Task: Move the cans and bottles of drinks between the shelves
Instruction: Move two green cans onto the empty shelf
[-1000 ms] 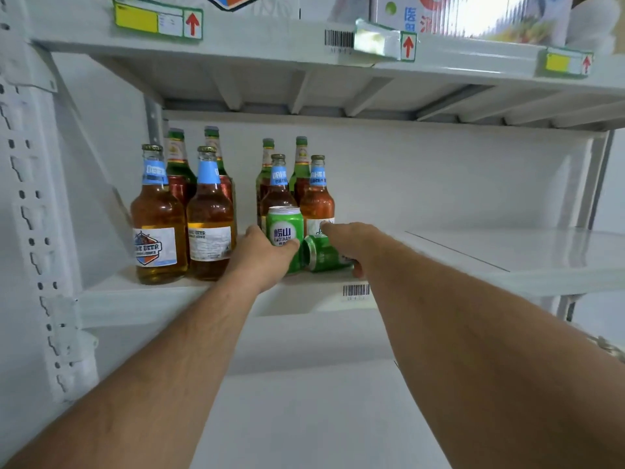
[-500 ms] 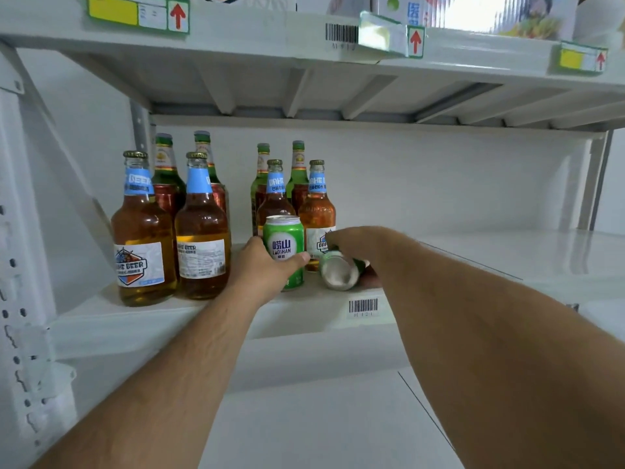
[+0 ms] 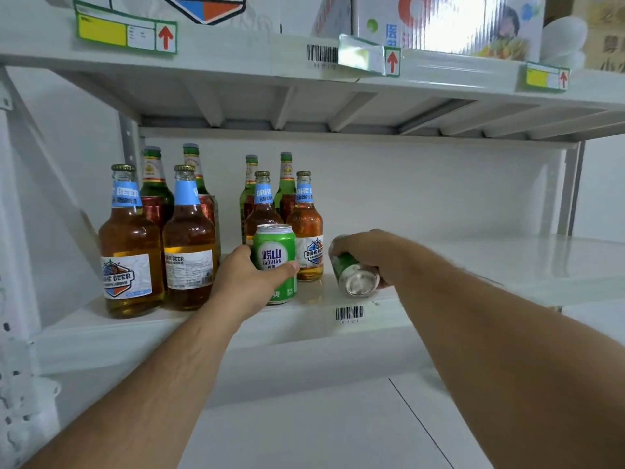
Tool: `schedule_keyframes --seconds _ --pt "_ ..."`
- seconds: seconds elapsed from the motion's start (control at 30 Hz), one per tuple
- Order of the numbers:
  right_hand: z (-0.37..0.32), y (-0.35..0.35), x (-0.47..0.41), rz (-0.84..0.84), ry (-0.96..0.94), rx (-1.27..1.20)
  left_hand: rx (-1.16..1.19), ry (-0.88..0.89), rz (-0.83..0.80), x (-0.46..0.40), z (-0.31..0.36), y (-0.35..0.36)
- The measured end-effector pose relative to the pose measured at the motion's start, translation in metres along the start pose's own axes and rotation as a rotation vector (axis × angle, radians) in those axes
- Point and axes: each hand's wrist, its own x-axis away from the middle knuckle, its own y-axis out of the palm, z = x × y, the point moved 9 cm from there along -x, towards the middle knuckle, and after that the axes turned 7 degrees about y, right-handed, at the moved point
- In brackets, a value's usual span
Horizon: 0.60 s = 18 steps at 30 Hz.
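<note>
On the middle shelf (image 3: 203, 319) an upright green Laoshan can (image 3: 275, 255) stands at the front edge, and my left hand (image 3: 250, 279) grips it from the left with the thumb across its front. To the right, my right hand (image 3: 375, 255) holds a second green can (image 3: 355, 277) tipped on its side, its silver bottom facing me. Behind the cans stand several amber and green beer bottles; two big amber ones (image 3: 132, 252) are at the left.
The right half of the middle shelf (image 3: 507, 262) holds nothing visible. The upper shelf (image 3: 236, 59) carries cardboard boxes (image 3: 449, 22) and price tags. A white lower shelf (image 3: 321, 428) lies below my arms. The rack's upright post (image 3: 13, 265) is at the left.
The view has risen and closed in. My right hand has turned the tipped can so its silver bottom faces me and raised it slightly. My left hand still holds the upright can.
</note>
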Motion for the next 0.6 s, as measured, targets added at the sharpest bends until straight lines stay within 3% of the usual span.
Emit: schedule_keyframes --seconds 0.1,0.23,0.6 --pt "0.018 -0.018 0.000 -0.004 0.012 -0.304 0.023 0.023 -0.014 0.004 0.011 0.003" --pt "0.024 -0.045 0.007 -0.014 -0.142 -0.569 0.057 0.037 -0.068 0.010 0.030 0.021" --pt "0.067 -0.159 0.053 0.120 -0.391 -0.572 0.163 0.108 -0.184 0.042 0.108 0.128"
